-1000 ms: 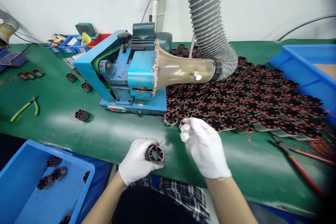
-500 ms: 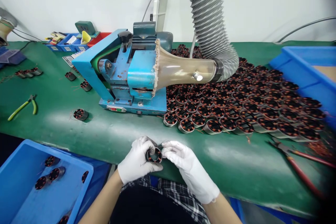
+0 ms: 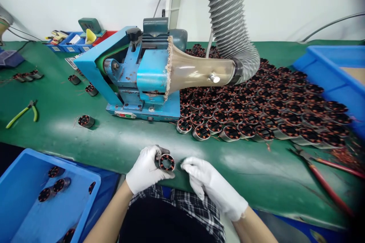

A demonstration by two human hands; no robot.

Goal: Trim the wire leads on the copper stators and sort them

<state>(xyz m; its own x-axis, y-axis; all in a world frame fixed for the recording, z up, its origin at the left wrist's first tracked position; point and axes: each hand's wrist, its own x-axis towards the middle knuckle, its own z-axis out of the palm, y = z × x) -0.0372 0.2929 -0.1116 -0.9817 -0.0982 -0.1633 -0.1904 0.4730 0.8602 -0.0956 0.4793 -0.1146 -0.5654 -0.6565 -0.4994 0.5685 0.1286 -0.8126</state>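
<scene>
My left hand (image 3: 146,170), in a white glove with darkened fingertips, grips a round metal motor part (image 3: 167,163) near the front edge of the green table. The part's ring-shaped end, with copper windings on black, faces up toward me. To its right, my right hand (image 3: 201,176), also gloved in white, is apart from the part. Its thumb and forefinger are pinched together, and a thin wire seems to run close to the fingertips; what they hold is too small to make out.
A blue belt machine (image 3: 151,79) with a grey hose (image 3: 230,26) stands behind. Many motor parts (image 3: 230,133) crowd the right. Red-handled cutters (image 3: 322,182) lie at right, green pliers (image 3: 23,114) at left. A blue bin (image 3: 57,212) with several parts sits front left.
My right hand has moved away from the motor part, to the right and slightly down. The part's ring end is now uncovered by my left fingers. The view has shifted slightly.
</scene>
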